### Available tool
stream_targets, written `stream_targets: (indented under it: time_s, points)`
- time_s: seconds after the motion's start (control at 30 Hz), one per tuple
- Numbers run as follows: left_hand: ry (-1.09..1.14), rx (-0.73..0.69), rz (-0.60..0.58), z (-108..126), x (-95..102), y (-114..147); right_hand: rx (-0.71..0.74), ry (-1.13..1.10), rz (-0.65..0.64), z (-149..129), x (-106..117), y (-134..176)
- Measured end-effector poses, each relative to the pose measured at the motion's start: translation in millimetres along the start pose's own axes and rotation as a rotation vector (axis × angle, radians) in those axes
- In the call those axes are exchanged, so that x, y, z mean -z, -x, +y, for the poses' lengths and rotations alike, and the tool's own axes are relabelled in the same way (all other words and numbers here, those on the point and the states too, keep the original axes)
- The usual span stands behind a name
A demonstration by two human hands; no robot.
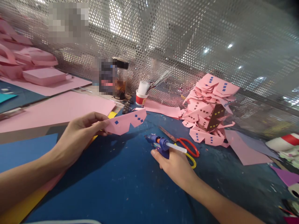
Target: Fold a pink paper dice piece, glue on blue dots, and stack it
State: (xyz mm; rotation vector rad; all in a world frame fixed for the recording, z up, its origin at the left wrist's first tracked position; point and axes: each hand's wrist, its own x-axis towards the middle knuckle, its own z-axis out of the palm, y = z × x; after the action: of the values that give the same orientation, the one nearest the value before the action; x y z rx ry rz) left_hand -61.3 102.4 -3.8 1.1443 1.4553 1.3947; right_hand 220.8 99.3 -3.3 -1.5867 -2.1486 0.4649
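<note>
My left hand (80,133) pinches one end of a pink paper cutout (123,123), which is shaped like a pair of glasses and carries small blue squares. It is held up over the dark blue table (121,183). My right hand (178,168) grips a blue hot glue gun (161,145) with a white glue stick poking out of its back. The gun's nozzle points left, apart from the cutout. Scissors (188,147) with red and yellow handles lie just behind the gun, partly hidden by my right hand.
A heap of similar pink cutouts (201,112) stands at the right. Pink strips (162,108), a red and white paper cup (141,98) and a dark-lidded jar (121,81) line the perforated metal wall (168,34). Pink sheets (70,107) and folded pink pieces (44,76) fill the left.
</note>
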Motion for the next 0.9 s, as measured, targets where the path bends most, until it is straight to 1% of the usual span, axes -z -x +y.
stream_targets:
  time_s: [0.3, 0.43, 0.6, 0.77, 0.9]
  points:
    - [-0.02, -0.027, -0.003, -4, 1.6, -2, -0.01, -0.008, -0.004, 0, 0, 1]
    - [-0.028, -0.036, -0.003, -5, 1.6, -4, -0.012, -0.065, -0.009, 1, 1, 3]
    - [-0.031, -0.052, 0.004, -2, -0.4, -2, -0.018, -0.175, -0.045, 0, 4, 9]
    - [-0.034, -0.069, -0.013, 1, -0.6, -1, 0.035, -0.276, -0.058, -3, 4, 20]
    - [-0.033, -0.08, -0.047, 2, 0.0, 1, 0.134, -0.305, 0.013, -8, 5, 27]
